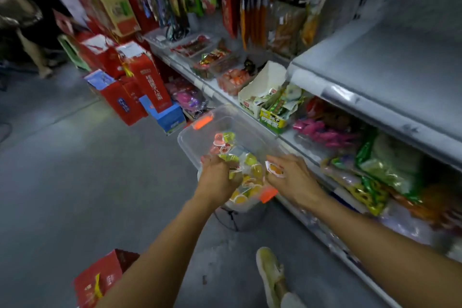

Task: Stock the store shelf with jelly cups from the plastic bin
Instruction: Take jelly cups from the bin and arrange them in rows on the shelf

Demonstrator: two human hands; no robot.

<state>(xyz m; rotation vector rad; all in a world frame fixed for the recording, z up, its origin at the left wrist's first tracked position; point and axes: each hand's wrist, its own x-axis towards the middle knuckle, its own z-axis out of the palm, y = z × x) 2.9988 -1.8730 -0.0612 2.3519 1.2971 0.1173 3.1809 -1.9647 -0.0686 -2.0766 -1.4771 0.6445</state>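
Reaching into the plastic bin (190,137) with both hands, bin's long axis pointing away from me. My right hand (292,179) pinches one orange jelly cup (275,169) between thumb and fingertips. The store shelf (362,105) sits off to its right, so that's the nearer hand for placing. My left hand (218,174) is curled round a clump of jelly cups (251,170). How many, can't tell, it's all blur, and my wrists hide the bin's near end.
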